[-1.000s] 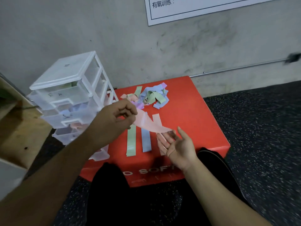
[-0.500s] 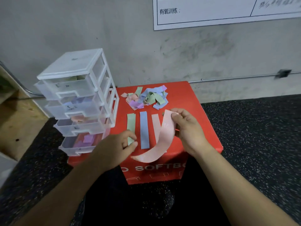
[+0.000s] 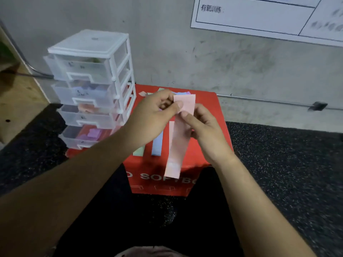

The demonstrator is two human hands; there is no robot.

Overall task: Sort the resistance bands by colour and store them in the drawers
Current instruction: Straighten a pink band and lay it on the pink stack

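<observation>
pinching pink band point(image 3: 176, 145), left hand point(image 3: 152, 117), right hand point(image 3: 206, 130), purple bands point(image 3: 93, 133) in bottom drawer point(image 3: 72, 140)

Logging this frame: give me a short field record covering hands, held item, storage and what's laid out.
left hand: pinches pink band near its top
right hand: pinches the same band just below
pink band: hangs down in front of red box
drawer unit: four clear drawers, at the box's left edge, coloured bands inside
laid out on box: blue band, green band, side by side, partly hidden by left arm
</observation>
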